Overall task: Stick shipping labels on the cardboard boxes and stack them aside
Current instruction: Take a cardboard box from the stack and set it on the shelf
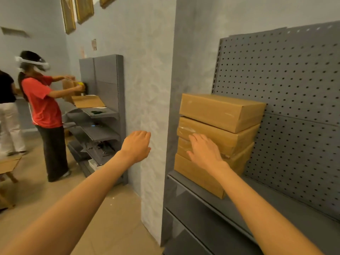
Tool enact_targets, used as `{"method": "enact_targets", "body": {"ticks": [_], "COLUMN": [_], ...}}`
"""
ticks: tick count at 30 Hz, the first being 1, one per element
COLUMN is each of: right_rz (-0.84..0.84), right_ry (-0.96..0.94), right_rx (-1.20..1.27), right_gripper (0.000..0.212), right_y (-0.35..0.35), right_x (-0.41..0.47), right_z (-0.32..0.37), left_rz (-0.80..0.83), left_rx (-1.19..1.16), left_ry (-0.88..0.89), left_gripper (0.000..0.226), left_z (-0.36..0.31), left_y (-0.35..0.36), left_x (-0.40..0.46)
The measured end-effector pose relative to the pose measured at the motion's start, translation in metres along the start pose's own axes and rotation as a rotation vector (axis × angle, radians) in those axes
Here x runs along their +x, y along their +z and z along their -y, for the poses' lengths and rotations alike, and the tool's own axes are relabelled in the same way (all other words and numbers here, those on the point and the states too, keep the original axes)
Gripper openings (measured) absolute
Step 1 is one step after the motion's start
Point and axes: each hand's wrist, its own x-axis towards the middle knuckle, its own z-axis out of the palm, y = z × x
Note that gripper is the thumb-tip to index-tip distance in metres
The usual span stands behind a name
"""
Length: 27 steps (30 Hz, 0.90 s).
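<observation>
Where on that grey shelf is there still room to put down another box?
The grey shelf is bare to the right of the stack of cardboard boxes, along the pegboard back panel. The shelf's left end is crowded: the stack sits there, with the right hand in front of it.

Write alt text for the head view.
A right hand lies open against a stack of four brown cardboard boxes on a grey metal shelf backed by grey pegboard. The left hand hovers open beside it.
</observation>
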Motion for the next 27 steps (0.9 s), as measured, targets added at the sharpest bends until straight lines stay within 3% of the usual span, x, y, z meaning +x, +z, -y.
{"method": "enact_targets", "body": {"ticks": [10, 20, 24, 27], "right_rz": [-0.045, -0.145, -0.180, -0.280], "right_ry": [0.315, 0.617, 0.695, 0.768], "right_rx": [-0.174, -0.319, -0.225, 0.025], "right_gripper": [0.046, 0.037, 0.045, 0.056], "right_y": [-0.041, -0.108, -0.116, -0.116], "right_x": [0.021, 0.022, 0.024, 0.027], "right_z": [0.015, -0.028, -0.055, -0.069], "left_rz": [-0.099, -0.291, -0.293, -0.245], "left_rx": [-0.112, -0.274, -0.428, -0.597], "left_ry": [0.298, 0.438, 0.423, 0.379], "left_gripper": [0.045, 0.046, 0.050, 0.056], "left_z": [0.042, 0.008, -0.011, -0.023], "left_y": [0.003, -0.043, -0.054, -0.060], "left_x": [0.091, 0.167, 0.189, 0.205]}}
